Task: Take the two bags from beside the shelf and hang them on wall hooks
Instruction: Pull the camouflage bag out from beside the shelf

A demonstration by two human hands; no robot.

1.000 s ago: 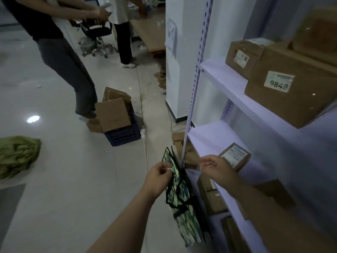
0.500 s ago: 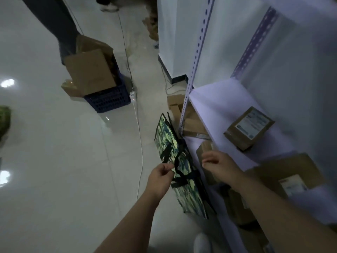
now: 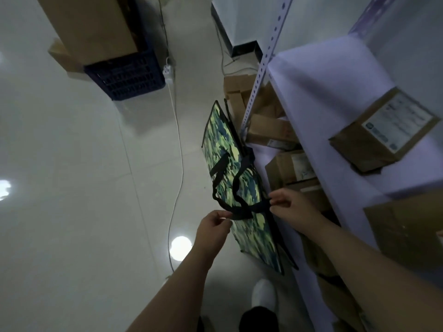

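Lowered since a moment ago, both hands now pinch one black strap [image 3: 249,208] of the camouflage bag [image 3: 236,183], left hand [image 3: 213,227] and right hand [image 3: 291,208] at either end, beside the shelf [image 3: 311,97].

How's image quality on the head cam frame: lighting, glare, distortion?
Head view: dim overall, colours muted. Two bright lamp reflections glare off the glossy floor, one just left of the left hand. Wide-angle bend makes the shelf upright lean. The camouflage bag and right hand are readable; the label on the cardboard box is too soft to read.
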